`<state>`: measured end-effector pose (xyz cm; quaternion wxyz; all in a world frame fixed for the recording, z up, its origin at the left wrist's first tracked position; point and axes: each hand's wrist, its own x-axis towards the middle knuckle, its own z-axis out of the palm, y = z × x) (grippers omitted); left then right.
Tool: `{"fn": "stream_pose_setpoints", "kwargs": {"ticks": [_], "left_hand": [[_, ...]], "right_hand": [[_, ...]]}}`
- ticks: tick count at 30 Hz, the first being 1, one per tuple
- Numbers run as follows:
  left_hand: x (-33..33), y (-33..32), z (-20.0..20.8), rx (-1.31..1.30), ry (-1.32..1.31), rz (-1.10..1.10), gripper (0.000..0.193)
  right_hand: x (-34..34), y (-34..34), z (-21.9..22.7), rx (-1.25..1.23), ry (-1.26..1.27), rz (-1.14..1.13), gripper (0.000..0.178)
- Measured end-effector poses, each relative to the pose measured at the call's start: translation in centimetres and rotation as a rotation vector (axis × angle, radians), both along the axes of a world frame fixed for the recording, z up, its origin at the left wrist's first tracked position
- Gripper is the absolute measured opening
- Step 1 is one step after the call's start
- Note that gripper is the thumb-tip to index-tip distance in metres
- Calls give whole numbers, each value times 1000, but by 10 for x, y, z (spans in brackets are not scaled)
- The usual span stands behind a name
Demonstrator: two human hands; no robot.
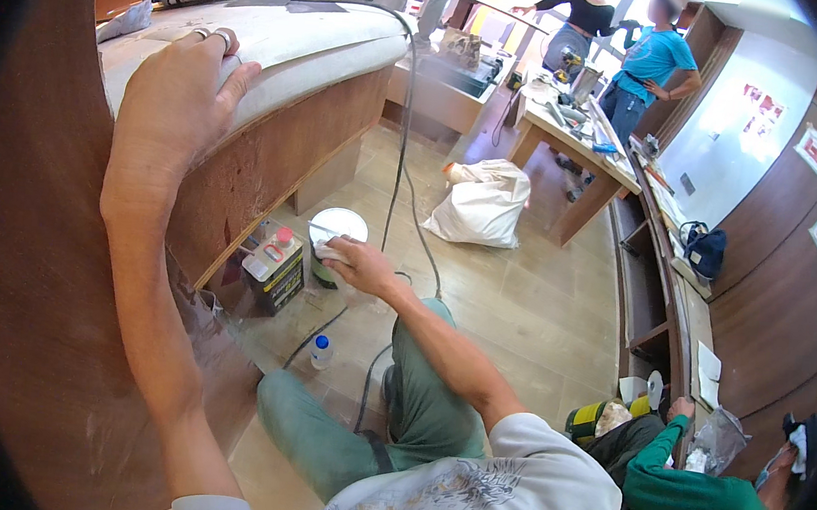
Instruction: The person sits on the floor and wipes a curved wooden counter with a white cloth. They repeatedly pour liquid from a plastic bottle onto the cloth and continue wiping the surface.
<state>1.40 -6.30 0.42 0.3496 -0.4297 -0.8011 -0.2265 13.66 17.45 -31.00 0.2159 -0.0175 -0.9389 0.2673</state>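
A steady stance would likely serve best here: the left hand (178, 89) braced on the worktop (325, 42), the right hand (357, 264) low over the white tub (358, 220), so that anything falling lands inside its rim. Small, slow turns of the wrist should also spare the red-capped can (276, 274) just beside the tub. The right hand's grip is closed on a pale wad (328, 251) (a rag or something stiffer, too small to tell), which sits at the fingertips by the near side of the tub's rim. The tub stands on the floor (521, 299), below the worktop's front edge. The left hand's grip is loosely spread, palm down, toward that edge's left end, with nothing visibly held
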Motion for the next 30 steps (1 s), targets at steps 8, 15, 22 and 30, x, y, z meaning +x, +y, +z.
{"fn": "stream_pose_setpoints", "kwargs": {"ticks": [8, 15, 22, 30], "left_hand": [[-1, -1, -2, -6, 27, -13, 32], [-7, 1, -4, -3, 47, -27, 31], [-8, 0, -6, 7, 63, -30, 30], [-9, -4, -4, -9, 99, 5, 32]], "right_hand": [[-2, -11, -5, 10, -28, 8, 32], [3, -14, -4, 5, -18, -25, 30], [3, -17, 0, 23, -70, -26, 35], [-7, -19, -7, 52, -33, 30, 31]]}}
